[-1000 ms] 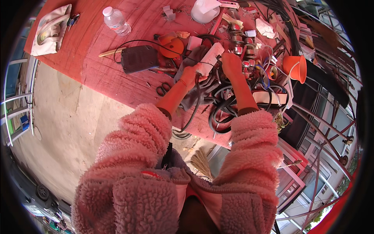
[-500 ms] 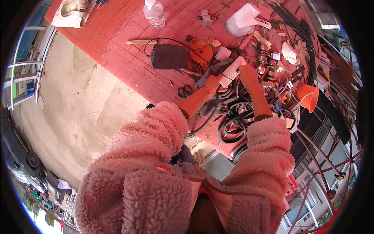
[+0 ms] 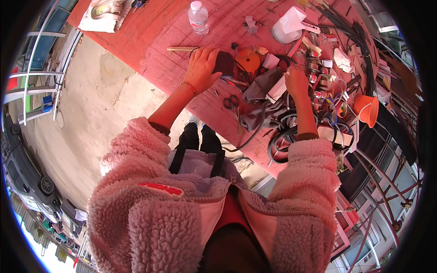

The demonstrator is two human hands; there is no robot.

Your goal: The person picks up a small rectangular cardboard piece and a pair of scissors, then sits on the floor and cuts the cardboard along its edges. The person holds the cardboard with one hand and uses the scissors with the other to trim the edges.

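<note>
Hand, left hand (image 3: 200, 67), palm down nr the upper middle of frame, lies over the left part of dark block (image 3: 226, 63); thumb stands apart from the fingers, but can't tell if they pinch the block or just rest on it. Right hand (image 3: 297, 84), right of centre, fingers curled, at the upper right end of white box (image 3: 276, 92); can't tell whether it's closed on the box or only touching, fingertips too small to read. Dark block sits upper middle, white box tilted a bit right of centre, its lower end toward centre

Close by: grey cloth (image 3: 261, 85) just left of white box, orange disc (image 3: 249, 63) right of dark block, pale stick (image 3: 182, 48) above left hand, scissors (image 3: 231, 102) below the block, nr the table edge. Right of right hand, metal cylinders (image 3: 313, 66) in a row; below it, black cable (image 3: 278, 157) in coils

Further out: clear bottle w/ pink cap (image 3: 198, 20) upright at top middle, white jug (image 3: 284, 32) top right of centre, crumpled paper (image 3: 342, 60) upper right, orange bucket (image 3: 365, 110) at right, tilted. White cloth bag (image 3: 93, 22) upper left, on red table (image 3: 150, 34); dark car (image 3: 27, 166) lower left, well apart
</note>
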